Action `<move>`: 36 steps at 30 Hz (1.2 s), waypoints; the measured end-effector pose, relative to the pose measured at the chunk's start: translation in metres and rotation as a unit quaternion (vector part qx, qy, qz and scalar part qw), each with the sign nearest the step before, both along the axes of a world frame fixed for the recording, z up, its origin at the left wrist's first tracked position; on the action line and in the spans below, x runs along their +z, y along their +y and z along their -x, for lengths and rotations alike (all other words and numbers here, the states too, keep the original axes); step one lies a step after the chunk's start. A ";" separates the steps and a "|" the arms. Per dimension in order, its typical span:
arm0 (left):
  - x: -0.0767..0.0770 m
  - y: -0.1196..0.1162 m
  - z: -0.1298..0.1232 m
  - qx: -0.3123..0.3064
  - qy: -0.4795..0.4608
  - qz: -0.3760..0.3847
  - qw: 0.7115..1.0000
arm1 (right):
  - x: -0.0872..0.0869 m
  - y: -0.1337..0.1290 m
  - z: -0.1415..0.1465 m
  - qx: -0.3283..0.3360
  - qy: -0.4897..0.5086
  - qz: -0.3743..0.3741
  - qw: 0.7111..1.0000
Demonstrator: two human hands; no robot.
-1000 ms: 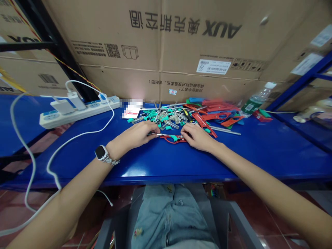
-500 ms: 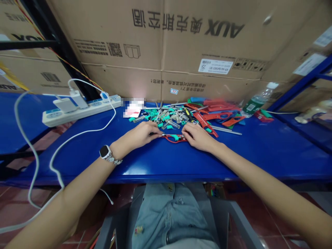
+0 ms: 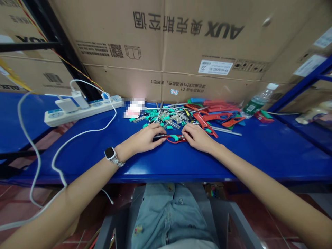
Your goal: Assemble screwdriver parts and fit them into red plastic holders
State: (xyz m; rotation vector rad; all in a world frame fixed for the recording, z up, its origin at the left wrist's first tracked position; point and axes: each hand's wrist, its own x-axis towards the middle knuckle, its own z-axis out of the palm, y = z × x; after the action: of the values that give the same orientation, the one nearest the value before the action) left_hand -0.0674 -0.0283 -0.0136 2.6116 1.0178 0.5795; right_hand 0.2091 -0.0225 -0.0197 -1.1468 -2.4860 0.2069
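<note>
A red long-reach lighter body (image 3: 171, 141) with its inner parts showing and a green trigger (image 3: 176, 138) lies on the blue table, held between my two hands. My left hand (image 3: 147, 138) is closed on its left end, where a dark tube shows between thumb and fingers. At the opposite end, my right hand (image 3: 198, 137) pinches the body with thumb and fingertips. Just beyond my hands lies a pile of clear and green lighter parts (image 3: 172, 123). A yellow-and-black screwdriver (image 3: 188, 114) rests there, beside red casing pieces (image 3: 206, 124).
A white power strip (image 3: 90, 108) with plugs and a trailing white cable (image 3: 80, 134) is at left. Metal tubes (image 3: 228, 131) lie to the right of the pile. Behind them stand a plastic bottle (image 3: 255, 103) and a large cardboard box (image 3: 145, 72).
My left hand has shifted from a fingertip pinch at the lighter's left end to a wider grip around it, and a dark tube now shows there. My right hand has stayed in place.
</note>
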 end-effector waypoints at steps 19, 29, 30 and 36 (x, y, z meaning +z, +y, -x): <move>0.002 0.008 0.017 -0.055 -0.020 -0.005 0.998 | -0.003 0.002 -0.002 0.010 0.016 -0.003 1.000; 0.002 0.001 0.015 -0.019 0.041 -0.042 0.998 | -0.004 0.003 -0.002 0.017 0.019 -0.011 1.000; 0.003 0.000 0.015 -0.016 0.048 -0.048 0.998 | -0.004 0.003 -0.002 0.017 0.018 -0.010 1.000; 0.003 -0.001 0.014 -0.016 0.065 -0.085 0.994 | -0.002 -0.001 -0.001 0.006 0.020 -0.010 1.000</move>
State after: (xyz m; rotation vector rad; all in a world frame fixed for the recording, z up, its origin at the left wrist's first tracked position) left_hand -0.0811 -0.0292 -0.0107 2.8429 1.0021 0.5155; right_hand 0.2104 -0.0231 -0.0221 -1.1090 -2.4553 0.2044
